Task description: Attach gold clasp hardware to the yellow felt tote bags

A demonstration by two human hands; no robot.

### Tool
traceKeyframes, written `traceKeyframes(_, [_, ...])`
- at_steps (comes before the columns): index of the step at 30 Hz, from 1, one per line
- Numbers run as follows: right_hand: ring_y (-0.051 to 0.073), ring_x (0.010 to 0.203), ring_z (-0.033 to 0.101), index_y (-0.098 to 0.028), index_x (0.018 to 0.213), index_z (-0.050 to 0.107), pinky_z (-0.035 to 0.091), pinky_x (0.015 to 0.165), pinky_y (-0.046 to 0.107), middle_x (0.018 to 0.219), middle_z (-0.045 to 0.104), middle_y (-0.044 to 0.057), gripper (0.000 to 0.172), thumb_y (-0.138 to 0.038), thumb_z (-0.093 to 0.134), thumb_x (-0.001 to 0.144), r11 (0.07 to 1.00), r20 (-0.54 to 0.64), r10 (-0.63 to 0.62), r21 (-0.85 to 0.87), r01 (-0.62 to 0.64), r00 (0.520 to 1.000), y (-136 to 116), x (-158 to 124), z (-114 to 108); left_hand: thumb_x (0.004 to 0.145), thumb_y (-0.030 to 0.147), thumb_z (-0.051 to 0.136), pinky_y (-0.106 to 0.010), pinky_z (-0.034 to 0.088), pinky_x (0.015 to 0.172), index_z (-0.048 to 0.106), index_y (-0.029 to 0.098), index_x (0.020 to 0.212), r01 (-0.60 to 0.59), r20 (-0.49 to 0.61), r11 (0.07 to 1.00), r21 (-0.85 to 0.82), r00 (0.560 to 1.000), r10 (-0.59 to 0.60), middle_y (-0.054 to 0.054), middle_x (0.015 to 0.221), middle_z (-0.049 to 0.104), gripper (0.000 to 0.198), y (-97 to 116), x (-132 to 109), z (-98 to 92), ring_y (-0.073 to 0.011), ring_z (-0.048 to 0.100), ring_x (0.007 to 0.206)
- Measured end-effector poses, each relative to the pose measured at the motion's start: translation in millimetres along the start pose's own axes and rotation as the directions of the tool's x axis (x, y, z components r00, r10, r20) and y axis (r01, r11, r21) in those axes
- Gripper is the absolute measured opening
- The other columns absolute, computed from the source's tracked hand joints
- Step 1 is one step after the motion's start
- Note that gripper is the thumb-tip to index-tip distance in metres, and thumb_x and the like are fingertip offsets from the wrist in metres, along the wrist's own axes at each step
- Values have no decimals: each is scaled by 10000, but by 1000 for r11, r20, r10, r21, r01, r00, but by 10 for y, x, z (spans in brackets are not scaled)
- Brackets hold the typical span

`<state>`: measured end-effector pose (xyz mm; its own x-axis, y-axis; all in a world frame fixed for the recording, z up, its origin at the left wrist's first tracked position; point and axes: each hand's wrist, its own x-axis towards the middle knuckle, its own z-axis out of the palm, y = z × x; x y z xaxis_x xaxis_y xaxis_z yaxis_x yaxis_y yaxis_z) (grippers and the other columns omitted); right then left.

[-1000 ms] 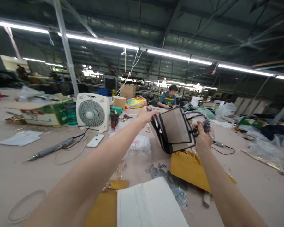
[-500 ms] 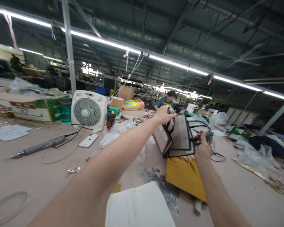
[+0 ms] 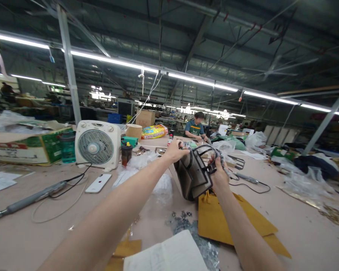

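Note:
Both my arms reach out over a work table. I hold a small grey-brown handbag [image 3: 192, 176] with black trim above the table. My left hand [image 3: 174, 149] is closed on its top left edge near the plastic-wrapped handle. My right hand [image 3: 219, 172] is closed on the black handles [image 3: 207, 152] at its right side. The bag hangs tilted, its bottom just above a yellow paper bag [image 3: 228, 220] lying flat.
A white box fan [image 3: 97, 144], a phone [image 3: 98, 183], a grey tool with cable [image 3: 28, 200], a cardboard box [image 3: 31, 145] and a dark cup [image 3: 126, 154] stand to the left. An open notebook [image 3: 166, 256] and small metal parts [image 3: 186, 222] lie near me. A person [image 3: 196, 126] sits at the far end.
The handbag has come lower and closer to the table and turned edge-on to me. My two hands have moved nearer to each other, and the camera has tipped slightly.

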<state>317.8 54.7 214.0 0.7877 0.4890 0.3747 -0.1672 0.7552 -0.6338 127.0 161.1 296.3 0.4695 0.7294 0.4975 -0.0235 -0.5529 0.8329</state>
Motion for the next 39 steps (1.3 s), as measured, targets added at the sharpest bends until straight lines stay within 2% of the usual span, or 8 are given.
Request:
traceKeyframes(5, [91, 752, 725, -208, 969, 630, 604, 671, 172, 930, 773, -17, 551, -470, 964, 619, 999, 14, 51, -4, -51, 999, 108, -44, 112, 760, 289, 756, -262, 352, 528, 458, 248, 714, 121, 7, 990, 73, 992, -122, 87, 478, 507, 304, -81, -92, -82, -139, 513, 454])
traceKeyframes(8, [54, 662, 671, -204, 958, 614, 514, 525, 107, 942, 771, -15, 563, -485, 961, 615, 999, 24, 25, -22, -24, 999, 46, -45, 133, 782, 459, 777, -278, 337, 540, 468, 249, 694, 171, -45, 977, 127, 985, -167, 63, 485, 515, 384, -121, -163, -147, -153, 513, 482])
traceKeyframes(12, [0, 507, 502, -197, 934, 580, 332, 396, 88, 973, 769, 2, 574, -491, 960, 621, 998, 50, -51, -46, 53, 997, -196, 57, 147, 619, 604, 888, -287, 292, 558, 430, 258, 673, 223, -183, 952, 210, 965, -185, 57, 543, 508, 576, -208, -238, -230, -151, 466, 541])
traceKeyframes(19, [6, 439, 423, -213, 960, 561, 290, 372, 141, 955, 757, 3, 533, -587, 869, 738, 918, 103, -348, -164, 360, 932, -826, 482, 202, 585, 541, 899, -276, 279, 579, 374, 262, 695, 257, -319, 929, 264, 933, -168, 74, 609, 470, 604, -434, -269, -537, -143, 425, 589])
traceKeyframes(23, [18, 433, 431, -221, 979, 561, 280, 369, 160, 930, 749, 0, 474, -587, 809, 811, 848, 72, -466, -248, 468, 882, -988, 580, 152, 593, 464, 870, -274, 303, 591, 344, 261, 709, 186, -280, 933, 309, 955, -97, 77, 642, 490, 576, -508, -237, -829, -145, 459, 617])
traceKeyframes(30, [26, 412, 412, -225, 994, 543, 279, 360, 168, 911, 752, -3, 377, -521, 750, 888, 762, 17, -588, -325, 561, 809, -973, 557, 46, 638, 392, 765, -282, 405, 680, 353, 258, 697, 45, -135, 905, 422, 991, 13, 45, 716, 606, 438, -615, -228, -1231, -203, 618, 788])
traceKeyframes(35, [39, 399, 387, -222, 1000, 526, 271, 353, 186, 909, 759, 18, 265, -419, 694, 944, 697, -22, -677, -340, 631, 736, -1074, 666, 31, 674, 367, 741, -290, 361, 680, 362, 253, 686, -6, -114, 860, 511, 991, 75, 60, 680, 546, 396, -679, -142, -1361, -175, 523, 713])
traceKeyframes(39, [52, 384, 398, -241, 981, 513, 272, 350, 219, 913, 753, 59, 188, -352, 664, 964, 636, -35, -736, -377, 673, 676, -1166, 730, 64, 725, 318, 708, -296, 326, 674, 355, 250, 684, -41, -120, 831, 555, 984, 129, 60, 666, 502, 362, -730, -49, -1363, -170, 469, 690])
